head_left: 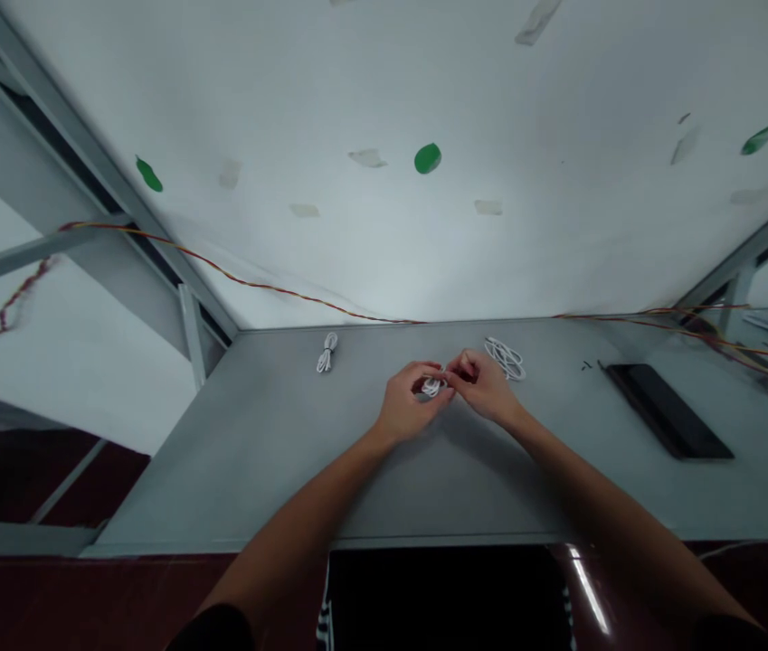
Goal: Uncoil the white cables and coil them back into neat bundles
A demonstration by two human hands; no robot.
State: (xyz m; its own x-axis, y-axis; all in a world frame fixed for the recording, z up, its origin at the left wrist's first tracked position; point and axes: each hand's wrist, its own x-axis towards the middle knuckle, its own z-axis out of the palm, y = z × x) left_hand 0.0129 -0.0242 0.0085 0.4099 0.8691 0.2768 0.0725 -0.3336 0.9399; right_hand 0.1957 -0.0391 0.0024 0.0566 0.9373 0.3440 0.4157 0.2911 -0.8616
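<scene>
Over the middle of the grey table, a small coiled white cable (432,387) is held in my left hand (407,402), its fingers and thumb curled around the bundle. My right hand (484,384) is closed in a pinch at the coil's right edge, its fingertips meeting those of my left. What lies between the right fingertips is too small to make out. Just beyond my right hand lies a loosely looped white cable (506,358). Farther left rests another white cable bundle (327,353), bound around its middle with a dark tie.
A black flat case or device (668,411) lies on the table (268,452) to the right, with small black strips (586,366) beside it. A twisted red-yellow wire (275,289) runs along the white back panel (356,244). Grey metal frame posts (194,334) stand at the sides.
</scene>
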